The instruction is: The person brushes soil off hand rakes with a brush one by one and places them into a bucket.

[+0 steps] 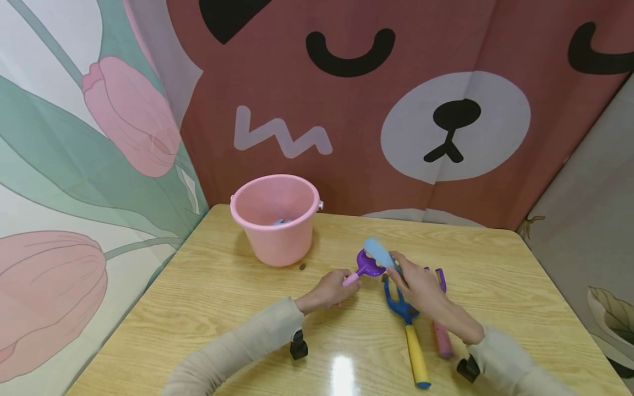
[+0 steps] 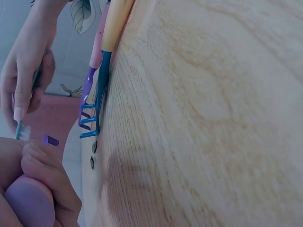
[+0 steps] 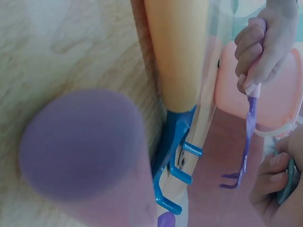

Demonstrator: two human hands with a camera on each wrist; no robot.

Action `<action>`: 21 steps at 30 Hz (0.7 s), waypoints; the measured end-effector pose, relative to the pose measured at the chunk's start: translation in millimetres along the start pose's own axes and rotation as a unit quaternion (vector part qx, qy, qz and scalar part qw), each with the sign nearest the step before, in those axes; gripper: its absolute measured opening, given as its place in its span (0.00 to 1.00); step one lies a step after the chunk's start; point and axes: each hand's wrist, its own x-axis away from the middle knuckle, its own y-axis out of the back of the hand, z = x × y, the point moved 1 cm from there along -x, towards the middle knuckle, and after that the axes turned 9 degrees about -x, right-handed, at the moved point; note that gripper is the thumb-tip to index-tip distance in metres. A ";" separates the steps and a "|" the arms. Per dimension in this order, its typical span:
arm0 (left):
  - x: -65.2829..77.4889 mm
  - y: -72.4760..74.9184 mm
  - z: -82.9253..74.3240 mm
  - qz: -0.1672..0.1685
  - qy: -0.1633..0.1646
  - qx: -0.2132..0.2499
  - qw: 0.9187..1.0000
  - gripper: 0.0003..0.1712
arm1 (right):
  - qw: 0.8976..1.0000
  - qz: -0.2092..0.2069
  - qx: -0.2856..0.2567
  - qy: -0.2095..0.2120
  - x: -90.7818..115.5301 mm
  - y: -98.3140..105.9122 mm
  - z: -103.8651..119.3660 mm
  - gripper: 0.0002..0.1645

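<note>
My left hand (image 1: 327, 290) grips the pink handle of a purple toy rake (image 1: 365, 267) above the table. The rake's bent prongs show in the right wrist view, where its purple neck (image 3: 249, 127) hangs below the fist. My right hand (image 1: 421, 286) holds a light blue brush (image 1: 378, 252) over the rake head. Pale bristles (image 2: 24, 133) are visible close to the rake in the left wrist view. Beneath the right hand lies a blue toy fork (image 1: 417, 355) with a yellow handle. Beside it is a purple fork with a pink handle (image 1: 442, 338), partly hidden by the hand.
A pink bucket (image 1: 279, 245) stands at the back left, with a bluish item (image 1: 282, 222) inside that I cannot identify. A small brown bit (image 1: 302, 267) lies on the wooden table (image 1: 238, 341) near the bucket. Printed cloth (image 1: 356, 132) hangs behind the table.
</note>
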 end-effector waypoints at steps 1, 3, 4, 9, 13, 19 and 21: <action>0.4 0.5 0.2 0.001 -0.001 0.000 1.000 0.11 | 1.000 0.009 -0.003 0.000 -0.1 -1.0 0.3 0.25; 0.7 1.2 1.2 0.002 -0.004 0.001 1.000 0.10 | 1.000 0.022 -0.012 -0.003 -0.1 -2.4 -0.7 0.26; 0.7 1.7 1.7 0.003 -0.004 0.002 1.000 0.10 | 1.000 0.025 -0.011 -0.007 0.1 -2.8 -2.4 0.25; -0.1 1.6 7.3 0.006 -0.015 0.002 1.000 0.10 | 1.000 -0.002 0.017 -0.020 0.2 3.0 -13.8 0.23; 0.0 1.2 11.2 0.003 -0.024 0.004 1.000 0.08 | 0.998 -0.024 0.044 -0.027 -0.8 10.3 -20.4 0.23; 1.5 2.6 11.7 -0.001 -0.022 0.000 1.000 0.06 | 0.999 -0.023 0.034 -0.035 -1.5 12.7 -22.6 0.23; 1.6 3.2 11.5 -0.001 -0.021 -0.003 1.000 0.07 | 0.999 -0.016 0.025 -0.025 -1.3 11.0 -21.7 0.23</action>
